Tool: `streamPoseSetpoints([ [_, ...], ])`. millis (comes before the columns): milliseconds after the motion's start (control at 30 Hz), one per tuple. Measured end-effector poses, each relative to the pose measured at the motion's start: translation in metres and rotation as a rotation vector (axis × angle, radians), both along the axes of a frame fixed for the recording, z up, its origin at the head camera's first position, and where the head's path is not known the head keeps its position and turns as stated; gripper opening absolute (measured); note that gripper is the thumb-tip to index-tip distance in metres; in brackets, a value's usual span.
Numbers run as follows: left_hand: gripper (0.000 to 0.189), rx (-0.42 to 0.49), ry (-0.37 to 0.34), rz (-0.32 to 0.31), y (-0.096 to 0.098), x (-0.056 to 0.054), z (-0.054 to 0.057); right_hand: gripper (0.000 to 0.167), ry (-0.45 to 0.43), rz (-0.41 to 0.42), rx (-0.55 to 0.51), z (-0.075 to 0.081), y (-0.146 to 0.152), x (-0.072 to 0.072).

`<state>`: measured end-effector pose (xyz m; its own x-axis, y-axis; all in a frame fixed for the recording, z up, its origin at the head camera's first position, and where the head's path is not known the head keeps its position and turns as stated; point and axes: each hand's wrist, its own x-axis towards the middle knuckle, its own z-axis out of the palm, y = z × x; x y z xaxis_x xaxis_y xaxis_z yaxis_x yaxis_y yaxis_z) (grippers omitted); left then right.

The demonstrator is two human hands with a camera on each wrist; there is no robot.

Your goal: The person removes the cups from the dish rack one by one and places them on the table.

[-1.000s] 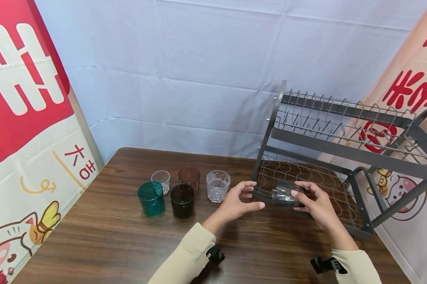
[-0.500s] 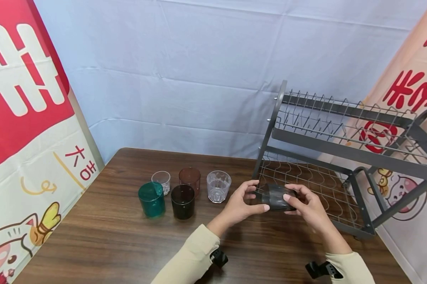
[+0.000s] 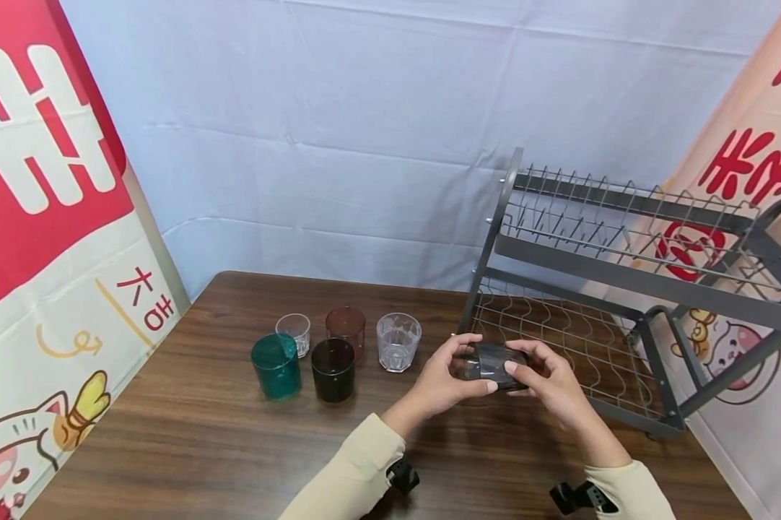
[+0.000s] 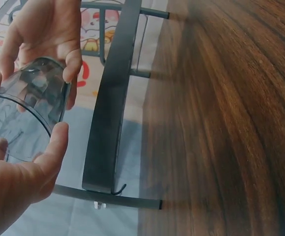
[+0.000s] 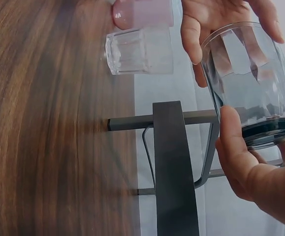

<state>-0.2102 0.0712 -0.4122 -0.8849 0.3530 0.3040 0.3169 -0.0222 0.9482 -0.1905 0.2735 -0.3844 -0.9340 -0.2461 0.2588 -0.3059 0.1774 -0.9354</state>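
A smoky grey drinking glass [image 3: 492,362] lies on its side in the air between both hands, in front of the dish rack. My right hand [image 3: 554,384] grips its dark thick base, thumb on the near side. Around the mouth end, my left hand [image 3: 439,379] has its thumb and fingers at the rim. The left wrist view shows the glass [image 4: 34,98] with its open mouth towards the left palm. From the right wrist, the clear wall and dark base of the glass [image 5: 258,88] show between the two hands.
The grey two-tier dish rack [image 3: 588,263] stands at the right, with wire shelves. Left of the hands on the wooden table [image 3: 202,433] stand a faceted clear glass [image 3: 398,345], a reddish-brown glass [image 3: 347,328], a small clear glass, a teal glass [image 3: 276,368] and a dark glass [image 3: 333,372].
The right hand has carried the grey glass leftwards from the rack's lower front edge towards the left hand. The left hand's thumb and fingers have come around its mouth end.
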Motion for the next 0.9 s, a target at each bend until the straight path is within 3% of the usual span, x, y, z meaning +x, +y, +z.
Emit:
streamPoseSetpoints([
  [233,0.067,-0.026,0.0,0.01,0.001,0.0,0.001,0.038,-0.01,-0.002,0.014,-0.001,0.002,0.0],
  [467,0.068,-0.055,0.071,0.035,0.0,0.002,0.002,0.042,-0.028,0.032,0.144,0.001,0.007,0.003],
  [633,0.067,-0.083,0.091,0.042,-0.005,0.001,0.002,0.044,-0.041,0.074,0.168,0.003,0.009,0.001],
  [900,0.065,-0.273,0.158,0.024,-0.027,-0.002,0.009,0.043,0.027,0.042,0.364,0.005,0.012,0.0],
])
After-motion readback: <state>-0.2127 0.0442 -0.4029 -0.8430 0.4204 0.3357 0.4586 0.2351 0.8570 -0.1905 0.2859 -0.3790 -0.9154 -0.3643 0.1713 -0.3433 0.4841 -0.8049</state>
